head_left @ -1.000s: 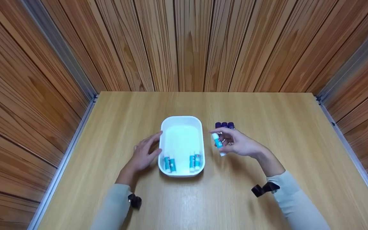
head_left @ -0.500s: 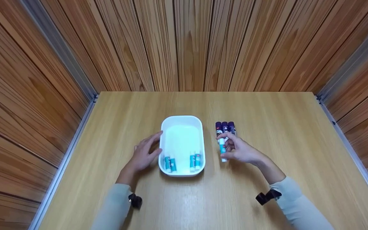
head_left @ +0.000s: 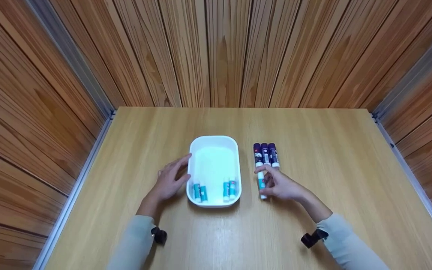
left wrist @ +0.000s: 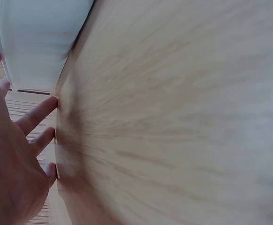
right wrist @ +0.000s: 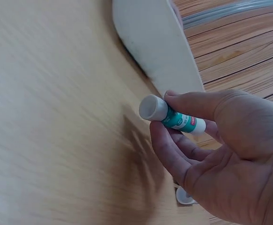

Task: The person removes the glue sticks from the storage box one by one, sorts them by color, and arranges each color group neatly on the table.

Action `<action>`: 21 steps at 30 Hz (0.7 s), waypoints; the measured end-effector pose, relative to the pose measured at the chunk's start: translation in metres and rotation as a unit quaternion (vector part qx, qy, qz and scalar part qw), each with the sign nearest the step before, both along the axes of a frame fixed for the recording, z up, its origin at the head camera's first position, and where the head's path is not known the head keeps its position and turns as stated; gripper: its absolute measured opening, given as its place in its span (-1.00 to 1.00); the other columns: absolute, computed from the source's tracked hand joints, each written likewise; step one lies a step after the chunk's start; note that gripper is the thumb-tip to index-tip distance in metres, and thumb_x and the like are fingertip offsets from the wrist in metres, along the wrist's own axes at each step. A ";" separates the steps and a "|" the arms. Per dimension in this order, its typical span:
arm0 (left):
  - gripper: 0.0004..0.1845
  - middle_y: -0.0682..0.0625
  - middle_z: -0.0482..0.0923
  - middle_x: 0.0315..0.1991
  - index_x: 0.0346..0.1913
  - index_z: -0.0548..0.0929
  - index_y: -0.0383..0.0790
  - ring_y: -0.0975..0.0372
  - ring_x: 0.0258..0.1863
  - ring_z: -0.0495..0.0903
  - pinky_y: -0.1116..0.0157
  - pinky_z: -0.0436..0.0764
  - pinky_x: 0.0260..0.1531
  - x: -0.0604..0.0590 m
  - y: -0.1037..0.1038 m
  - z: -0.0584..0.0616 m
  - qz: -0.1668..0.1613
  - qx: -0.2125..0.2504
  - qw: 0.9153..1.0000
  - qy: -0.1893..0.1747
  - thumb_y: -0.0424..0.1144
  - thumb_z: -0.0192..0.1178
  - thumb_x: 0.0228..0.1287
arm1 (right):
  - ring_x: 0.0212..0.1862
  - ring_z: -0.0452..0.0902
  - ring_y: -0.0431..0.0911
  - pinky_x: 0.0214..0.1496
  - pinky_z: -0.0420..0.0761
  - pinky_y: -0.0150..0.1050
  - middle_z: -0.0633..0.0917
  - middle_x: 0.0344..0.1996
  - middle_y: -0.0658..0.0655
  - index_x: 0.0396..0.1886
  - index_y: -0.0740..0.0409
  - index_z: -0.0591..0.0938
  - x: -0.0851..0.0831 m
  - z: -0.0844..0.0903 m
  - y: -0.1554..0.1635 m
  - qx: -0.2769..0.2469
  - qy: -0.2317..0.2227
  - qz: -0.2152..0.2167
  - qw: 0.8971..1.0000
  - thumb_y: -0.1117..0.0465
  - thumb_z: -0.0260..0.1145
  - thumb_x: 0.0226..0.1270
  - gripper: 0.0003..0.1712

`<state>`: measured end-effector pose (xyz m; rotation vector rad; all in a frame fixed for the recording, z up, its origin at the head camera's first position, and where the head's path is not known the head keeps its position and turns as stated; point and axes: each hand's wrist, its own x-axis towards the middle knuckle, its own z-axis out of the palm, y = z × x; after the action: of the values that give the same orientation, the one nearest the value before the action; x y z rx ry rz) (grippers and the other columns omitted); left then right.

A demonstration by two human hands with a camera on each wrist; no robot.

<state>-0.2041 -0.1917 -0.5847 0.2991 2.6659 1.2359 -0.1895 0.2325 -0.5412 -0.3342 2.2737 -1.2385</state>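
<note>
One teal stick (right wrist: 187,123) in my right grip (head_left: 281,186), four more teal sticks (head_left: 232,190) in the white tray (head_left: 214,159), three purple sticks (head_left: 265,153) in a row on the desk (head_left: 321,138) beyond. Labels in the tray blurred; tray cut off in both wrist views. Held one's pinched between thumb and fingers, right of the tray; left grip (head_left: 168,183) loose, touching tray's left side.

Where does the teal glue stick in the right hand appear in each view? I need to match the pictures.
Head: lower right of centre, the glue stick pinched in the right hand.
Left wrist: not in it.
Right wrist: right of centre, glue stick.
Shared landmark: white tray, below centre in head, top left in left wrist, upper middle in right wrist.
</note>
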 end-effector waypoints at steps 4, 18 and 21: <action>-0.19 0.16 0.26 0.82 0.80 0.14 0.50 -0.05 0.85 0.12 -0.36 -0.03 0.69 0.000 0.000 0.000 0.000 -0.001 1.000 0.001 0.16 0.25 0.65 | 0.00 0.59 0.01 -0.01 0.66 -0.24 0.55 0.14 0.28 0.55 0.02 0.42 0.000 -0.004 0.000 0.013 0.000 -0.001 1.000 0.31 0.48 0.59 -0.33; -0.20 0.16 0.24 0.83 0.80 0.13 0.52 -0.05 0.86 0.09 -0.38 -0.09 0.72 0.002 0.000 0.000 0.003 0.002 1.000 0.001 0.14 0.24 0.67 | -0.03 0.60 -0.03 -0.09 0.71 -0.30 0.53 0.18 0.32 0.67 0.14 0.45 -0.002 -0.008 0.002 0.007 -0.001 -0.039 0.999 0.33 0.47 0.56 -0.24; -0.20 0.16 0.24 0.83 0.80 0.14 0.51 -0.06 0.86 0.10 -0.37 -0.08 0.72 0.002 0.000 0.000 0.003 0.002 1.000 0.003 0.14 0.24 0.67 | -0.03 0.59 -0.02 -0.11 0.70 -0.31 0.53 0.16 0.32 0.65 0.18 0.45 -0.002 -0.007 0.002 0.005 0.006 -0.038 0.999 0.34 0.48 0.54 -0.25</action>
<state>-0.2026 -0.1918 -0.5844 0.2973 2.6709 1.2442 -0.1915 0.2344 -0.5483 -0.2550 2.3217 -1.2644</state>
